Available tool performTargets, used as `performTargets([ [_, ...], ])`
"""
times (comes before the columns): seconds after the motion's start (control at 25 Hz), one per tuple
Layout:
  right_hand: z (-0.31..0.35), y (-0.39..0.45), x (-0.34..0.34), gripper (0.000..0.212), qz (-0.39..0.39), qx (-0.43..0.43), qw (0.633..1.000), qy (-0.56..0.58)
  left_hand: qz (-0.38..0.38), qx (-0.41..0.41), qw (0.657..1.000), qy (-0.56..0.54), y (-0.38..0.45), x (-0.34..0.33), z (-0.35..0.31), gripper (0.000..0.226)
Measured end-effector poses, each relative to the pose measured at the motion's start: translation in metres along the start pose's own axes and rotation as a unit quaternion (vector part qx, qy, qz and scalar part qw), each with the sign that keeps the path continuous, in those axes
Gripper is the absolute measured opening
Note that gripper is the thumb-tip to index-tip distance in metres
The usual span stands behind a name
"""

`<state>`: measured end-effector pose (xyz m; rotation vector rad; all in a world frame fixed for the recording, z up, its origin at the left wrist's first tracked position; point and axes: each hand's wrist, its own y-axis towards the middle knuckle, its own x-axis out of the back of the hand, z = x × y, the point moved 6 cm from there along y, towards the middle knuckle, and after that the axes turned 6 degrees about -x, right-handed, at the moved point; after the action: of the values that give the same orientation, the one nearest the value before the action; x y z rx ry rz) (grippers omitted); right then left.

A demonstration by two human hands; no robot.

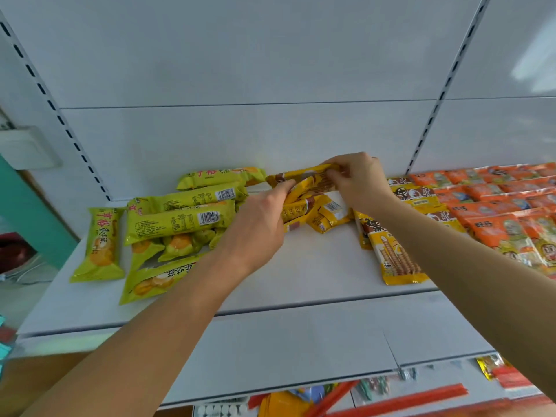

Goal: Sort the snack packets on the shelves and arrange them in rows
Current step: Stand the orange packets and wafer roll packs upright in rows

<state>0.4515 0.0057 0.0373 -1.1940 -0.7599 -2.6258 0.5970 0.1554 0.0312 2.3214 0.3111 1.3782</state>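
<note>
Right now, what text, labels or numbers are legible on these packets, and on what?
"黑白配": large characters on the yellow wafer-roll packets right of the right hand.
Red characters on the green cake packets: stylised, not reliably readable.
Barcodes and nutrition tables on the green packet backs: digits too small.
Orange packets: blue characters, blurred.
Packets held by the left hand: print blurred.
</note>
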Motion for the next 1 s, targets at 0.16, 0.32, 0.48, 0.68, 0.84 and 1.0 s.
performTargets([
  [0.16, -0.005, 0.006, 0.016, 0.019, -0.062, -0.045, 0.996, 0.041, -0.066, -0.035, 0.997, -0.022, 0.007, 0.041, -0.002, 0.058],
  [0.32, -0.006, 0.008, 0.012, 0.018, -0.052, -0.065, 0.995, 0.056, -0.158, -0.083, 0.983, 0.041, 0.008, 0.090, 0.014, 0.054],
  [0.48, 0.001, 0.006, 0.003, 0.017, -0.045, -0.065, 0.994, 0.069, -0.172, -0.110, 0.963, 0.175, 0.004, 0.107, 0.058, 0.055],
  [0.68, 0.012, 0.005, -0.003, 0.014, -0.036, -0.051, 0.994, 0.085, 0.017, -0.094, 0.978, 0.183, -0.014, 0.069, 0.093, 0.071],
  [0.84, 0.017, 0.005, 0.008, 0.015, -0.046, -0.050, 0.992, 0.104, 0.060, -0.018, 0.980, 0.190, -0.019, 0.068, 0.094, 0.061],
  [1.0, 0.011, 0.001, 0.012, 0.018, -0.019, -0.076, 0.982, 0.170, 0.043, 0.002, 0.979, 0.201, -0.013, 0.072, 0.088, 0.071],
])
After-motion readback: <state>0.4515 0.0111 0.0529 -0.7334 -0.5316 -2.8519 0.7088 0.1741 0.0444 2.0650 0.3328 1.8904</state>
